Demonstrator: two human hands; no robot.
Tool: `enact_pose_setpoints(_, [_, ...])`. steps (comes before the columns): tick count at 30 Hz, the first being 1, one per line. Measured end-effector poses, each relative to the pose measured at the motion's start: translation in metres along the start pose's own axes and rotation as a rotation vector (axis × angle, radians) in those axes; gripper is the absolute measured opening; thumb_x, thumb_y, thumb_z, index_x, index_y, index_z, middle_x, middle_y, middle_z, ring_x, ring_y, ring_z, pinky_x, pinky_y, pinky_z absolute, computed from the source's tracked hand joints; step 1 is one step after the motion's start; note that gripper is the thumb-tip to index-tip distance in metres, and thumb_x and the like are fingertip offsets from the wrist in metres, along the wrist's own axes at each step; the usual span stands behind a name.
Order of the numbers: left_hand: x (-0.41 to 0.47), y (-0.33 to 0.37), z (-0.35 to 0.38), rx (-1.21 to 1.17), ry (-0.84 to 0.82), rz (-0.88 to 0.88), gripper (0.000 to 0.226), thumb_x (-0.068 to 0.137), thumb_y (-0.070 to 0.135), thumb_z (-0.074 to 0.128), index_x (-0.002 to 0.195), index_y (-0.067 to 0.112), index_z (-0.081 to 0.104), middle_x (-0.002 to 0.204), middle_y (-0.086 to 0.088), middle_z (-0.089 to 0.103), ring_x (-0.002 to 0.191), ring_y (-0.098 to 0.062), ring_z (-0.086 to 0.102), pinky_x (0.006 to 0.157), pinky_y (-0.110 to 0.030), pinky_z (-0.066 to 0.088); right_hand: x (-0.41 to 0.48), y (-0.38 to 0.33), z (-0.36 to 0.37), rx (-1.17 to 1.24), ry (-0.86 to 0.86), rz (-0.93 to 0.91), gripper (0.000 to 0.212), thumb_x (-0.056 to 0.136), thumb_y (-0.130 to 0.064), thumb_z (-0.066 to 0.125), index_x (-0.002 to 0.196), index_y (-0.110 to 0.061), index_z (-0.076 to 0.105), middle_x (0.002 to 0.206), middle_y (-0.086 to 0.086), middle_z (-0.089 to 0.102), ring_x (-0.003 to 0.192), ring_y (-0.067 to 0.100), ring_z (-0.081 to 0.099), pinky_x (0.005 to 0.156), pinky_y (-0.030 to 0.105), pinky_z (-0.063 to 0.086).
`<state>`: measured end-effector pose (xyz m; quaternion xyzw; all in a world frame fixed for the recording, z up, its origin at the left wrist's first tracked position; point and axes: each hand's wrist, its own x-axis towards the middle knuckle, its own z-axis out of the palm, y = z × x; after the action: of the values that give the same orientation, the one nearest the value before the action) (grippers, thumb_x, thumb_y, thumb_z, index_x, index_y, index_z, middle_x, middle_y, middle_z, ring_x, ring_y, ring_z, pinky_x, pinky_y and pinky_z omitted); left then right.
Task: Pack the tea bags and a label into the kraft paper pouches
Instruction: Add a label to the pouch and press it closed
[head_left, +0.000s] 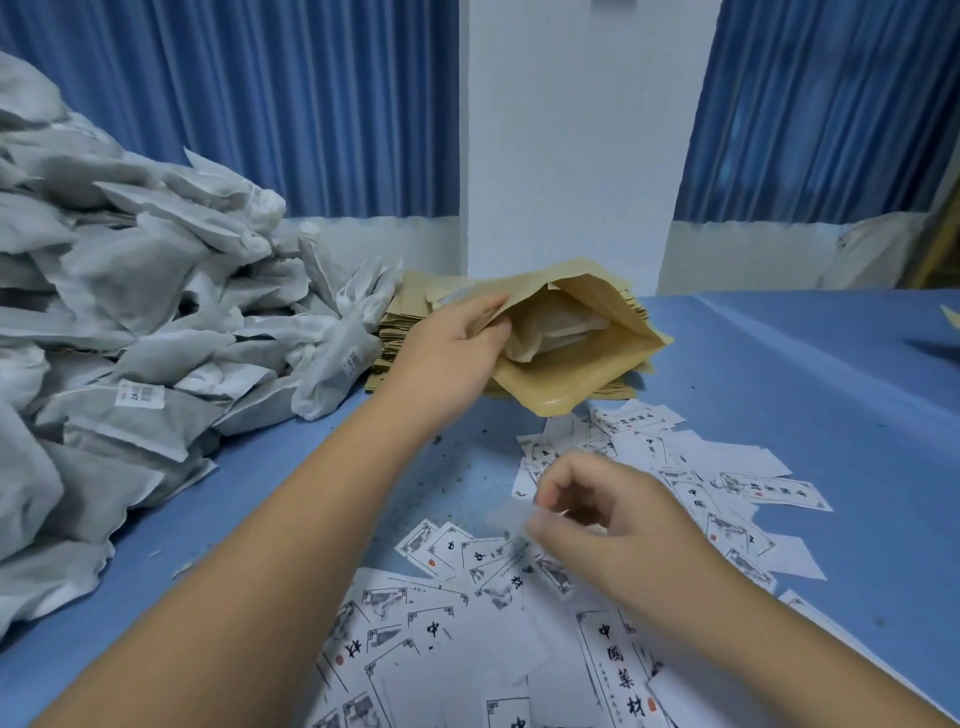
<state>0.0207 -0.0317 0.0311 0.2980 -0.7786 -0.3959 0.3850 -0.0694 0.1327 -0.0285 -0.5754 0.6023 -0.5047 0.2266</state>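
Observation:
My left hand (457, 338) grips the left lip of a kraft paper pouch (597, 358) and holds its mouth wide; pale tea bags (558, 330) lie inside it. The pouch rests on a stack of flat kraft pouches (400, 332). My right hand (608, 525) hovers over scattered white printed labels (431, 639) near the table's front, its fingers curled and pinching a blurred label (511, 514). A big heap of grey-white tea bags (130, 312) fills the left side of the table.
The blue table (805, 374) runs to the right. A white pillar (566, 140) stands behind the pouch stack, with blue curtains (260, 104) on both sides. Dark crumbs speckle the table between my arms. More labels (727, 483) spread to the right.

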Motion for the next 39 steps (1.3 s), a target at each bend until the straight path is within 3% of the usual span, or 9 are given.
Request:
enact_pose_setpoints(3, [0.0,-0.002,0.001,-0.04,0.016,-0.004,0.036,0.095,0.028,0.053,0.13,0.034,0.059,0.119,0.005,0.067,0.112,-0.017,0.062,0.098,-0.043,0.049,0.001,-0.005,-0.013,-0.011,0.302,-0.094,0.011,0.079,-0.02,0.067,0.075,-0.027,0.059,0.067,-0.004,0.063,0.06,0.01,0.055,0.055,0.024,0.04])
enact_pose_setpoints(8, [0.0,0.0,0.005,-0.02,0.019,0.023,0.039,0.095,0.027,0.056,0.133,0.029,0.057,0.119,0.008,0.059,0.115,-0.022,0.059,0.098,-0.045,0.049,0.024,-0.022,-0.038,-0.871,0.612,-0.422,0.014,0.08,-0.008,0.07,0.074,-0.019,0.064,0.073,-0.008,0.054,0.057,0.019,0.049,0.048,0.031,0.042])
enact_pose_setpoints(13, [0.003,0.002,0.011,0.047,0.017,0.044,0.042,0.095,0.029,0.054,0.137,0.026,0.053,0.128,-0.003,0.058,0.119,-0.032,0.055,0.104,-0.044,0.043,0.065,-0.044,-0.029,-1.316,0.359,-0.236,0.023,0.071,-0.006,0.068,0.089,-0.019,0.063,0.085,0.0,0.038,0.06,0.023,0.031,0.046,0.021,0.014])
enact_pose_setpoints(16, [0.003,0.003,0.014,0.1,0.032,0.065,0.042,0.097,0.03,0.051,0.138,0.024,0.052,0.138,0.002,0.052,0.13,-0.014,0.044,0.103,-0.019,0.029,0.089,-0.046,-0.017,-1.49,0.179,-0.034,0.03,0.084,-0.015,0.059,0.114,-0.018,0.059,0.102,0.005,0.04,0.089,0.024,0.046,0.052,0.027,0.025])
enact_pose_setpoints(18, [0.004,0.004,0.015,0.111,0.026,0.076,0.043,0.097,0.031,0.05,0.139,0.023,0.051,0.142,0.003,0.048,0.132,-0.01,0.04,0.099,-0.014,0.024,0.101,-0.047,-0.012,-1.526,0.105,0.058,0.03,0.088,-0.018,0.059,0.118,-0.015,0.057,0.111,0.007,0.048,0.102,0.024,0.049,0.06,0.03,0.033])
enact_pose_setpoints(23, [0.006,0.005,0.014,0.111,0.017,0.09,0.044,0.097,0.035,0.047,0.14,0.024,0.051,0.143,0.001,0.047,0.131,-0.011,0.041,0.103,-0.019,0.028,0.115,-0.048,-0.021,-1.229,0.05,0.043,0.002,0.087,-0.02,0.057,0.089,-0.02,0.056,0.07,-0.002,0.046,0.07,0.024,0.05,0.059,0.028,0.037])
enact_pose_setpoints(27, [0.005,0.006,0.013,0.042,0.016,0.07,0.043,0.099,0.034,0.046,0.14,0.024,0.05,0.141,0.0,0.048,0.128,-0.011,0.043,0.099,-0.017,0.028,0.116,-0.045,-0.026,-1.203,0.19,-0.026,0.021,0.08,-0.019,0.06,0.063,-0.021,0.048,0.06,-0.003,0.049,0.058,0.021,0.05,0.045,0.024,0.028])
enact_pose_setpoints(32, [0.002,0.01,0.014,-0.046,-0.003,0.081,0.04,0.101,0.031,0.042,0.138,0.023,0.053,0.128,-0.013,0.056,0.121,-0.021,0.051,0.108,-0.033,0.036,0.129,-0.039,-0.016,-1.368,0.111,0.042,0.005,0.085,-0.013,0.055,0.087,-0.015,0.06,0.064,-0.002,0.045,0.058,0.02,0.045,0.049,0.026,0.033])
enact_pose_setpoints(39, [0.0,0.013,0.008,-0.051,-0.016,0.099,0.04,0.102,0.031,0.039,0.139,0.025,0.051,0.14,0.003,0.048,0.129,-0.007,0.041,0.108,-0.022,0.029,0.141,-0.048,-0.013,-1.389,-0.179,0.01,0.022,0.088,-0.005,0.046,0.103,-0.006,0.062,0.096,0.01,0.064,0.087,0.026,0.059,0.075,0.033,0.047])
